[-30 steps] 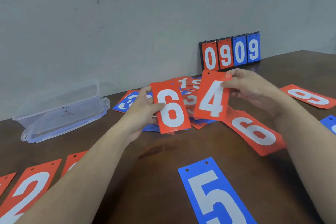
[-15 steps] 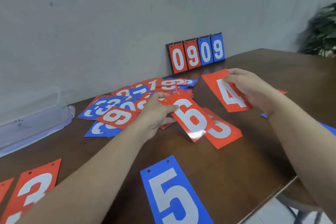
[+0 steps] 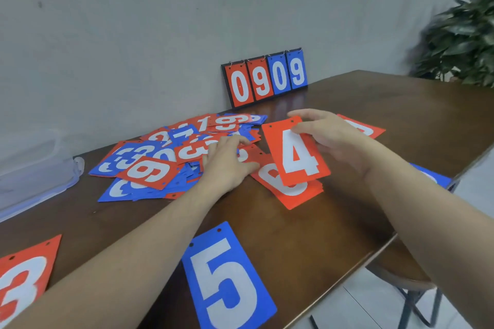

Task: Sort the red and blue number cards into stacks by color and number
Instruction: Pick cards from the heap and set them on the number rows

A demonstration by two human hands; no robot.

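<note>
From the head camera, the right hand [image 3: 330, 139] is gripping a red 4 card [image 3: 296, 153] by its upper right corner, thumb on the face and fingers curled behind, holding it tilted just above a stack of red 6 cards [image 3: 290, 189] lying on the brown table [image 3: 374, 120]. The red 4 is covering much of that stack's top face. The left hand [image 3: 227, 163] is lying flat with fingers stretched out, grasping nothing, pressing on the near edge of the mixed pile of red and blue cards [image 3: 171, 157]. Its fingertips are hiding part of the cards beneath them.

Around them: one blue 5 card [image 3: 227, 278] is lying alone near the front edge, between the two forearms. One red 3 card [image 3: 22, 278] is showing at the lower left, cut by the frame. One red card [image 3: 366, 128] is peeking out behind the right hand, its number blocked. One blue card [image 3: 433, 176] is showing past the right wrist, mostly hidden. A clear plastic box [image 3: 37, 181] is sitting at the left edge. A scoreboard stand [image 3: 266, 77] is leaning at the wall, showing four cards: two red, two blue, reading 0909. One leafy plant [image 3: 462, 37] is standing at the far right. The pile's cards are overlapping too much to count.
</note>
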